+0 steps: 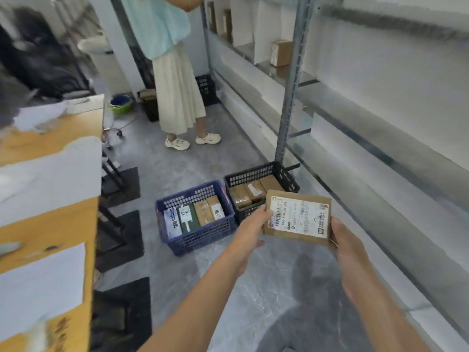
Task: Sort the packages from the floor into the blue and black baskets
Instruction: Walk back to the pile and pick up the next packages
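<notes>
Package sits lower right of centre, grasped by both my hands, left hand and right hand on its short ends, long axis left-right. Black basket lies just behind it, blue basket further left, so I judge my left grip nearer the blue one

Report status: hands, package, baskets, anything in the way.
Left hand and right hand both grip cardboard package, label up. Blue basket and black basket hold packages, on floor ahead. Second person stands beyond, not blocking.
</notes>
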`<state>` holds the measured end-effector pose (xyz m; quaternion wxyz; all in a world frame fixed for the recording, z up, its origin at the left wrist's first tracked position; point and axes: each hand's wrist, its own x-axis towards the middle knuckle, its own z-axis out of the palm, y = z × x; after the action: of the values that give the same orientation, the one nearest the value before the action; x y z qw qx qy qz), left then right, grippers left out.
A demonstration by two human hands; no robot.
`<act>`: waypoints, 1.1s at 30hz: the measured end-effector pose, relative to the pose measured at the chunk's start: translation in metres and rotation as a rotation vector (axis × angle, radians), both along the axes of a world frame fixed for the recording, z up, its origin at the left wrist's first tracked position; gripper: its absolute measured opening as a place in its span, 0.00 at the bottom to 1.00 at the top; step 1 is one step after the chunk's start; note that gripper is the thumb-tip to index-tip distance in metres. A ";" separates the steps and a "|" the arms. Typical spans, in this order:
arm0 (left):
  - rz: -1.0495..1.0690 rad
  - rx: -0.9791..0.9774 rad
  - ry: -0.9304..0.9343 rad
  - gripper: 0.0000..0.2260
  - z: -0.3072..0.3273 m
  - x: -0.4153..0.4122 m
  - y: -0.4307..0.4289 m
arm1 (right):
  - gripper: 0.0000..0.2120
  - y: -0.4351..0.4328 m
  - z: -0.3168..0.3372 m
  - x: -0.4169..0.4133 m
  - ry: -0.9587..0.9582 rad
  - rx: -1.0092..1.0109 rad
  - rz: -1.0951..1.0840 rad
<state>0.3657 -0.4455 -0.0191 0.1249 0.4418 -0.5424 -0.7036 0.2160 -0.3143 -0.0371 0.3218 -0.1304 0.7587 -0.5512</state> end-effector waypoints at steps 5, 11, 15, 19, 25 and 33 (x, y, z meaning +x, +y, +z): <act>0.183 0.041 -0.035 0.19 -0.015 0.004 -0.010 | 0.18 -0.033 -0.015 -0.014 -0.024 -0.020 0.186; 0.331 0.063 -0.042 0.15 -0.038 0.030 -0.028 | 0.17 -0.080 -0.041 -0.011 -0.043 0.001 0.359; 0.382 0.095 -0.060 0.22 -0.054 0.047 -0.060 | 0.17 -0.123 -0.064 -0.003 -0.059 0.073 0.441; 0.457 0.150 -0.087 0.26 -0.074 0.067 -0.107 | 0.22 -0.183 -0.075 0.016 -0.087 0.123 0.474; 0.565 0.263 -0.106 0.16 -0.113 0.114 -0.197 | 0.12 -0.293 -0.102 0.056 -0.094 0.167 0.544; 0.694 0.448 -0.059 0.20 -0.155 0.159 -0.293 | 0.15 -0.417 -0.130 0.103 -0.172 0.239 0.649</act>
<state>0.5247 -0.7384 -0.1745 0.2401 0.6347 -0.1978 -0.7074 0.3192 -0.7316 -0.1666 0.5558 -0.2794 0.7071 -0.3362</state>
